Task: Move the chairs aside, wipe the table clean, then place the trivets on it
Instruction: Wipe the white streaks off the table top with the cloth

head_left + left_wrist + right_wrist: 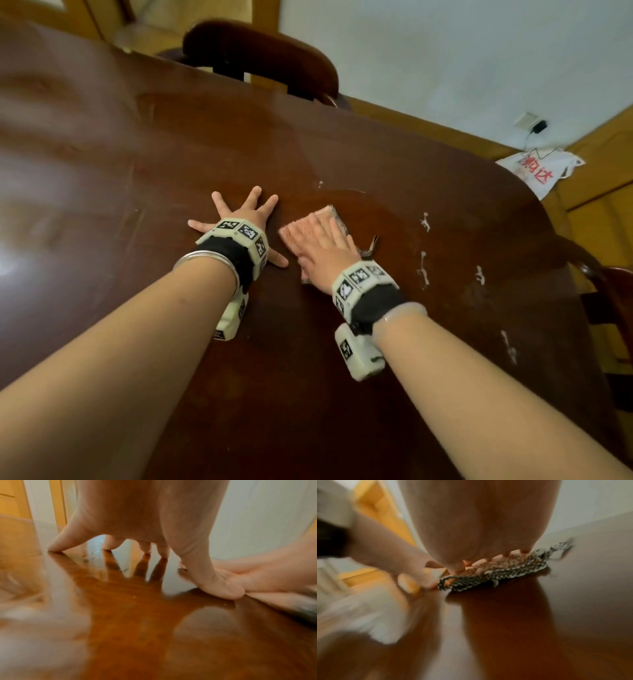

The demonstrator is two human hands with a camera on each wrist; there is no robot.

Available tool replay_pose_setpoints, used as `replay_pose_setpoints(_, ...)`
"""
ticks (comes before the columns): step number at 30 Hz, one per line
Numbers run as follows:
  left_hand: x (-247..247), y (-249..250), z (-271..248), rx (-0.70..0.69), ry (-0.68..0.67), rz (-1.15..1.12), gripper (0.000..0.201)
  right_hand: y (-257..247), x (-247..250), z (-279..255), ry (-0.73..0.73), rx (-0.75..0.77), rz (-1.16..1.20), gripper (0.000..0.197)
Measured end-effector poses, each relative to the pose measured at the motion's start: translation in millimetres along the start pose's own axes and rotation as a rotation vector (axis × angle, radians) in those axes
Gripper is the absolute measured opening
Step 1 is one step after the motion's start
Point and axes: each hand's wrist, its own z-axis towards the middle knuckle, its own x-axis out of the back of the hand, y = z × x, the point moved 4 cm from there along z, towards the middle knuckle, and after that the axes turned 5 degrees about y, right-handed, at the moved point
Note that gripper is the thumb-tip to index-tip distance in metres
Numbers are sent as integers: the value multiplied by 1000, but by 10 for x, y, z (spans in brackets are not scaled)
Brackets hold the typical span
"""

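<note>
Both arms are out over the dark wooden table (144, 144); the left hand (239, 222) is planted on the bare top, fingers splayed wide, holding nothing; the right hand (325, 250) lies flat on a pink wiping cloth (325, 214) with a black-and-white woven edge, fingers straight and close together, pressing it down rather than pinching it; the cloth sits mid-table, just beside the left thumb; white smears (424, 270) dot the wood to the right of it; one chair (260, 58) stands at the far edge, another (613, 291) at the right end; a white printed bag (537, 168) lies on the floor beyond.
</note>
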Motion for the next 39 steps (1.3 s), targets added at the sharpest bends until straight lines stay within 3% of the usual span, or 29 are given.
replay_pose_setpoints(4,91,-17,32,-36,11,33,127,544,-30,-231,26,6,-156,57)
replay_pose_setpoints(8,219,-36,155,-38,20,8,128,888,287,216,64,-214,-185,62)
replay_pose_setpoints(10,265,-37,246,-13,30,-13,131,859,501,568,77,-253,-152,67)
replay_pose_setpoints(14,336,2,397,13,46,-15,138,421,729,1064,72,-125,-145,73)
replay_pose_setpoints(18,358,16,455,20,36,16,141,161,423,844,34,26,-116,66)
replay_pose_setpoints(22,370,26,417,32,19,6,140,705,354,556,11,-13,-136,60)
replay_pose_setpoints(26,379,35,405,30,11,-7,139,884,627,1015,104,-290,10,67)
replay_pose_setpoints(30,362,18,429,29,13,0,140,352,666,1214,91,-154,-2,65)
replay_pose_setpoints(34,370,27,422,29,6,-9,138,376,348,757,7,69,-65,60)
replay_pose_setpoints(37,377,23,417,25,5,-14,138,930,271,778,-4,-27,-93,59)
replay_pose_setpoints(39,378,22,419,24,9,-10,139,999,447,937,11,-134,-101,60)
